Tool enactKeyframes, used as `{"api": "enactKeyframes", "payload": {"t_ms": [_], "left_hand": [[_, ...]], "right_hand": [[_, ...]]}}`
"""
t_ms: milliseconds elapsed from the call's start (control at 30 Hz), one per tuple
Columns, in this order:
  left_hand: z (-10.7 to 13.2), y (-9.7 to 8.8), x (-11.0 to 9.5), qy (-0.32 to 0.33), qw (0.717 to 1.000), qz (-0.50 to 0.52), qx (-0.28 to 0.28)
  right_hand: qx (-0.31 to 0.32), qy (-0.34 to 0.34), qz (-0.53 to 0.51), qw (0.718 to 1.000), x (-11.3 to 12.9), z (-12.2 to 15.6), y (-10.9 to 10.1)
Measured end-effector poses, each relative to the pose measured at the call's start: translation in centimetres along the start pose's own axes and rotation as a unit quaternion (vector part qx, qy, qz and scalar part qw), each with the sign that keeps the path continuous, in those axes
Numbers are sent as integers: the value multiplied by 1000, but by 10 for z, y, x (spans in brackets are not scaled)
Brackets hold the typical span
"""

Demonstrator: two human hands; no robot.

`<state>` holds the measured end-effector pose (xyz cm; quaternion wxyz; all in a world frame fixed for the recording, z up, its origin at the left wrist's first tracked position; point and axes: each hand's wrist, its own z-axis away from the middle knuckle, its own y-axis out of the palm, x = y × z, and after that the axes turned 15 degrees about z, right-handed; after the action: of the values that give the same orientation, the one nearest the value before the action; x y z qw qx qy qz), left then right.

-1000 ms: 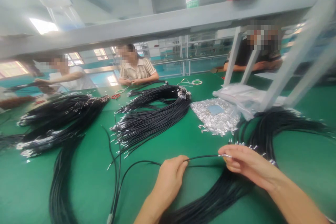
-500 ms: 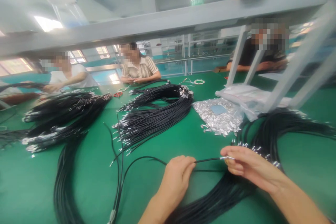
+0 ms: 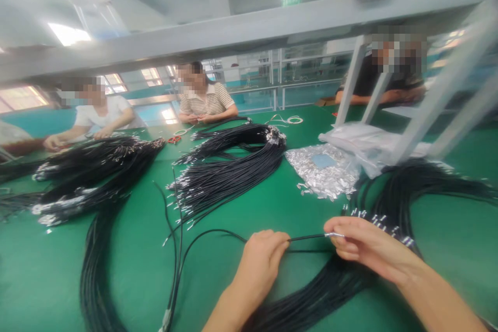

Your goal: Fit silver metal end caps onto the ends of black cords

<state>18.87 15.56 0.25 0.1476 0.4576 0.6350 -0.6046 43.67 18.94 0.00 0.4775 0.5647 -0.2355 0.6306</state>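
A thin black cable (image 3: 307, 237) is stretched between my two hands above the green table. My left hand (image 3: 262, 259) is closed around it, fingers pinched together. At its right end is a silvery metal tip (image 3: 333, 235), which my right hand (image 3: 360, 244) pinches between thumb and fingers. To the left of my left hand the cable curves away and down towards a few upright loose cables. Beneath and behind my right hand lies a thick bundle of black cables (image 3: 322, 285) with silvery ends.
A clear bag of small silvery parts (image 3: 342, 174) lies open beyond my hands, some parts spilled. More cable bundles (image 3: 233, 168) cover the middle and left (image 3: 101, 249). White frame posts (image 3: 439, 83) rise at right under a shelf beam (image 3: 233, 36). Several people sit across the table.
My hands hold nearly the same pose on the cable; my right fingers have shifted slightly at the tip. At far left, a co-worker's hands have lowered and moved from a raised cable bundle.
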Motion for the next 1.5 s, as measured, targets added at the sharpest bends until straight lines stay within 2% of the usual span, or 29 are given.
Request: {"api": "enactKeyframes", "payload": {"t_ms": [233, 367, 600, 1033, 1267, 1400, 1500], "left_hand": [[-1, 1, 1, 12, 998, -58, 15], [-2, 1, 2, 3, 998, -58, 17], [-1, 2, 5, -24, 999, 25, -9], [-2, 1, -4, -40, 991, 126, -20], [-3, -1, -7, -58, 982, 179, -28], [-2, 0, -6, -58, 982, 180, -27], [-3, 1, -5, -53, 984, 169, -23]], "right_hand": [[-36, 17, 81, 996, -2, 2, 6], [-54, 12, 106, 993, -3, 2, 9], [-77, -38, 105, 991, -1, 4, 12], [-139, -63, 62, 986, -9, -7, 43], [-143, -96, 35, 985, -14, -9, 44], [-150, -97, 52, 983, -21, -15, 53], [-123, -87, 95, 984, -25, -19, 57]]}}
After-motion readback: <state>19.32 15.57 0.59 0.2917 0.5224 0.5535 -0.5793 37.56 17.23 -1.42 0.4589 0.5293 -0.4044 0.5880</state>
